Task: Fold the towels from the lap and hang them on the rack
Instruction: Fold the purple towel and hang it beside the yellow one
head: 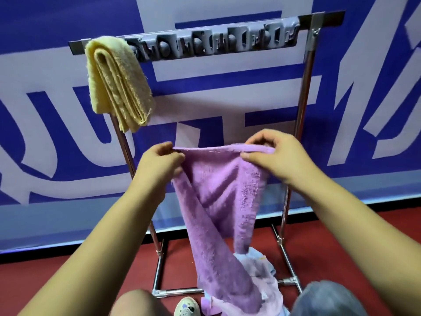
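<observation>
A person's knees and a patterned shoe (187, 307) frame the bottom of the view, with a small heap of pale towels (262, 279) lying low between them, above the red floor (68, 279). Rising from that heap, a purple towel (218, 201) hangs lengthwise from both hands. The left hand (159, 163) pinches one top corner, its fingers (176, 159) curled onto the hem; the right hand (275, 156) grips the other corner, thumb and fingers closed on the cloth. The top edge runs nearly level between them and the lower end trails down to the heap.

Behind stands a metal rack (303, 92), where a folded yellow towel (118, 83) is draped over the left end of the top bar, beside a grey strip of hooks (216, 42). A blue-and-white banner (227, 92) covers the wall beyond.

The step in hand appears to be the folding of the purple towel, with one towel hung. The next move likely calls for bringing the two corners together to halve it, keeping the edges matched.
</observation>
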### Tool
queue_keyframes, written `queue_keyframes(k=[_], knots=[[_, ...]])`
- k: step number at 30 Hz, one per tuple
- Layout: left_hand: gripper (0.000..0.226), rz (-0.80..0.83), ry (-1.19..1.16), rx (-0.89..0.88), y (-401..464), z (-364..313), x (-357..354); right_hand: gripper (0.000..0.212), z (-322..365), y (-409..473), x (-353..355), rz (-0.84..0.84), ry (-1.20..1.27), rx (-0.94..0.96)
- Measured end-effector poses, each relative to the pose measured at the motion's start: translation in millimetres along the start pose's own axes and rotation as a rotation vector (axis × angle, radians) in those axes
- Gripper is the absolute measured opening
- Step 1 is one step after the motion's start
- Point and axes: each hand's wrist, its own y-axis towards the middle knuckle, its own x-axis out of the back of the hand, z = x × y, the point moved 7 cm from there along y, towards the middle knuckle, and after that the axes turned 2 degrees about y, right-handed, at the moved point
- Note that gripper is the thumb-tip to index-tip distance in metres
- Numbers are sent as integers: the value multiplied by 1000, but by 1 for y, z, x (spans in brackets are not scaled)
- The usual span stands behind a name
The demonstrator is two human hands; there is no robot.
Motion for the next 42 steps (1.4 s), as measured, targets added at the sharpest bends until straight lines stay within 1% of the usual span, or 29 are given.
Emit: queue_keyframes(k=[2, 3, 5, 7, 8, 10, 11, 13, 15, 17, 21, 24, 26, 29, 31, 33, 36, 37, 38, 40, 42], knots=[[47, 154, 246, -42, -7, 4, -13, 13, 18, 8, -2, 15, -3, 45], [50, 213, 325, -109, -14, 1, -20, 14, 25, 11, -7, 36, -18, 62], [58, 290, 376, -293, -29, -12, -34, 14, 35, 14, -22, 83, -72, 85], [59, 371, 317, -408, -38, -20, -47, 14, 41, 14, -36, 117, -83, 95], [55, 412, 243, -409, -40, -22, -51, 15, 42, 14, -41, 130, -71, 94], [47, 453, 93, -337, -39, -20, -55, 16, 46, 15, -45, 137, -74, 97], [44, 447, 72, -321, -37, -19, -56, 16, 48, 16, -44, 136, -85, 101], [37, 428, 109, -335, -34, -19, -57, 16, 47, 18, -41, 147, -87, 92], [27, 411, 161, -343, -32, -20, -57, 16, 43, 17, -39, 168, -57, 63], [23, 398, 180, -332, -30, -19, -56, 16, 40, 16, -39, 172, -16, 41], [26, 344, 234, -352, -29, -21, -53, 15, 30, 15, -39, 165, 120, -42], [37, 353, 255, -324, -27, -17, -52, 16, 24, 13, -43, 195, 176, -81], [41, 351, 254, -298, -23, -15, -49, 16, 22, 12, -44, 202, 149, -78], [35, 342, 337, -291, -20, -14, -47, 20, 21, 9, -42, 163, -32, -19], [30, 377, 386, -296, -21, -15, -47, 23, 22, 7, -42, 175, -77, 5], [24, 442, 320, -288, -24, -16, -46, 24, 21, 4, -42, 214, 52, -20], [15, 489, 83, -263, -24, -20, -40, 22, 12, -6, -52, 300, 411, -127], [13, 480, 14, -254, -23, -22, -37, 21, 6, -13, -59, 353, 474, -165], [10, 459, -30, -248, -22, -25, -33, 20, -1, -20, -68, 415, 487, -185], [6, 411, -49, -244, -20, -30, -26, 13, -13, -35, -79, 515, 355, -175], [4, 379, -25, -244, -19, -35, -20, 7, -24, -41, -81, 518, 220, -146]])
